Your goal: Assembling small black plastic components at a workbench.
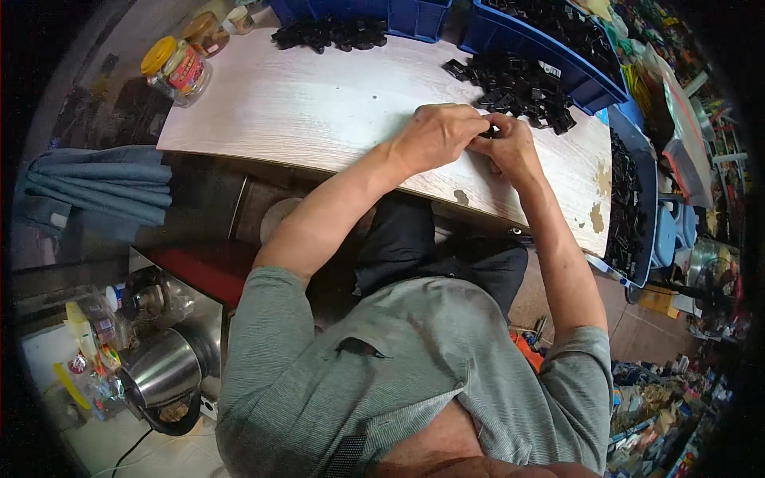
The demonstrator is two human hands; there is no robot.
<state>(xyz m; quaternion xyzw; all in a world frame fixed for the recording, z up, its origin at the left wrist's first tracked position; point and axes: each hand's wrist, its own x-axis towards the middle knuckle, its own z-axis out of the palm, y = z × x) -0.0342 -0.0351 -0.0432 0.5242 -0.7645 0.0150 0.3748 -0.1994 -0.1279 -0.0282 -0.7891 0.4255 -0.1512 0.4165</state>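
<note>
Over the right half of the pale wooden table (303, 103), my two hands come together at the fingertips. Between them shows a small black part (492, 132), mostly covered by the fingers, so its exact kind is hidden. My left hand (441, 135) is closed, its thumb and forefinger pinched at the part. My right hand (514, 150) is closed too, gripping the same part from the other side. Just beyond the hands lies a loose heap of black plastic pieces (514, 92). A smaller heap of similar black pieces (331, 33) sits at the table's far edge.
Blue bins (518, 40) with black pieces stand along the far side. Another blue bin (637, 263) is at the right edge. A yellow-lidded jar (182, 76) stands far left. A steel kettle (167, 366) sits lower left, below a folded blue cloth (103, 187).
</note>
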